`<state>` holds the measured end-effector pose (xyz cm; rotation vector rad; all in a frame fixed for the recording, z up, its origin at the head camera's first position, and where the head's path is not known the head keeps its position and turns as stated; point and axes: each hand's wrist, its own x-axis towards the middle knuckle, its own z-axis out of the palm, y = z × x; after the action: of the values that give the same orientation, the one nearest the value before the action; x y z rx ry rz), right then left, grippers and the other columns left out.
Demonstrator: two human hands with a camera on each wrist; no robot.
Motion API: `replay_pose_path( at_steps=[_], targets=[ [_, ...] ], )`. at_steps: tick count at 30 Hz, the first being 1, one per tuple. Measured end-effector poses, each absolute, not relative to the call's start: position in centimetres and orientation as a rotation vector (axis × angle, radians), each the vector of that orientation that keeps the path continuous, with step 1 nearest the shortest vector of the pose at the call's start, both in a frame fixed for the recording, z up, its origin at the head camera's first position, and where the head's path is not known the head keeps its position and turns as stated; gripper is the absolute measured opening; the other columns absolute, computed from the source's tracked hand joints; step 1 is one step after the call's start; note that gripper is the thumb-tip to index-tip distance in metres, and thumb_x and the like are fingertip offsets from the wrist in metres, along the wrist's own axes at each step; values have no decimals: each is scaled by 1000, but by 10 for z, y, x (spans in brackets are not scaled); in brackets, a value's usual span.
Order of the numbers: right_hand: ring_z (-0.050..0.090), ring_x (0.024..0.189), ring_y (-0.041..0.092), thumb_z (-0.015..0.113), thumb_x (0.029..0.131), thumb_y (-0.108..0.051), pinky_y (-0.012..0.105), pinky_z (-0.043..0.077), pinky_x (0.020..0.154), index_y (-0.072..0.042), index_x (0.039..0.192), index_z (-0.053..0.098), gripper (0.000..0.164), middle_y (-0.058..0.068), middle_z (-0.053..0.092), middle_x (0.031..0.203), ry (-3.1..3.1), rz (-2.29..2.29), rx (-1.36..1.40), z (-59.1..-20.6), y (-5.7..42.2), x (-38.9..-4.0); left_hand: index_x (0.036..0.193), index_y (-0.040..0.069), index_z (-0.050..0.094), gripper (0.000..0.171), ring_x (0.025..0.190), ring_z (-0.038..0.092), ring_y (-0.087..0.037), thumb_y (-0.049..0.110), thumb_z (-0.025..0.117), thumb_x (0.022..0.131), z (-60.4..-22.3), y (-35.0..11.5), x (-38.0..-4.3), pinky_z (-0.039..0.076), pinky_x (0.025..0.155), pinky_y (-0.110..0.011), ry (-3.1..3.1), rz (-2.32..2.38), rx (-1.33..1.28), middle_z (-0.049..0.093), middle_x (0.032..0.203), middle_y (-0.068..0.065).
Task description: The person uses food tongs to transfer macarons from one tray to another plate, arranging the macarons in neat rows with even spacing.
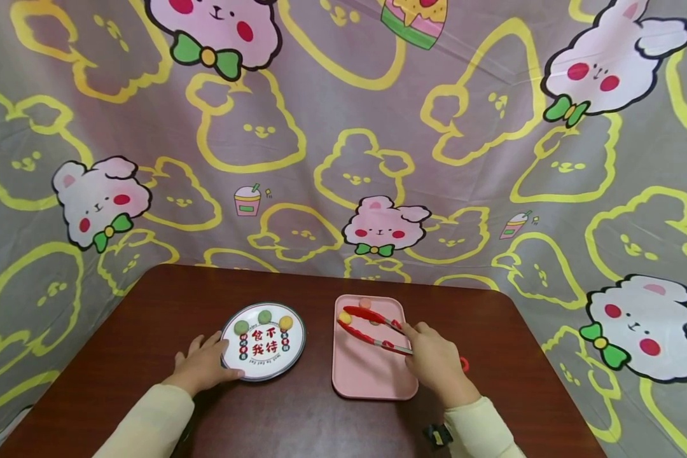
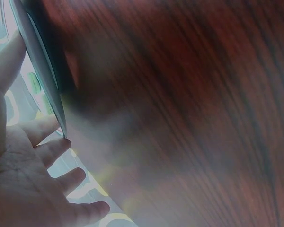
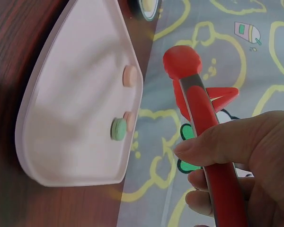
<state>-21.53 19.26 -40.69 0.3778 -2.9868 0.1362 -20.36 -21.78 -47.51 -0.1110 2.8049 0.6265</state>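
My left hand point(image 1: 203, 364) rests against the left rim of a white plate point(image 1: 269, 367) with red lettering, fingers spread and thumb at the near rim. On this plate lie two green macarons point(image 1: 241, 327) and a yellow macaron point(image 1: 285, 323). My right hand point(image 1: 433, 357) grips red-and-metal tongs point(image 3: 209, 142), their tips over the far left part of a pink tray point(image 1: 372, 375). Another yellow macaron point(image 1: 344, 316) sits between the tong tips in the head view; the tong head hides it in the right wrist view. Two pink macarons point(image 3: 129, 75) and a green macaron point(image 3: 118, 129) lie in the tray.
Plate and tray stand side by side on a dark brown wooden table point(image 1: 252, 420). A grey curtain point(image 1: 320, 191) with cartoon bunnies and yellow outlines hangs behind and around it. A small black object point(image 1: 437, 435) shows by the right sleeve.
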Motion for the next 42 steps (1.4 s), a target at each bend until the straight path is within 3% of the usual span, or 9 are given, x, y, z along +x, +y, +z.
replay_pose_path(
  at_steps=[11,42],
  targets=[
    [60,82,21,75,72,-14,41,47,53,-15,124,65,53,5,60,91,-2981,120,414,-408,177,-218,136,-8,47,97,133,14,-56,56,78,70,-474,-218,-204,10,99,-77,2801,629,-120,29,147,-33],
    [62,79,22,75,71,-13,42,46,51,-14,125,65,56,5,61,93,-2942,226,490,-414,142,-220,135,-9,47,94,133,15,-57,53,79,71,-469,-215,-201,12,99,-77,2814,613,-110,29,147,-34]
  ],
)
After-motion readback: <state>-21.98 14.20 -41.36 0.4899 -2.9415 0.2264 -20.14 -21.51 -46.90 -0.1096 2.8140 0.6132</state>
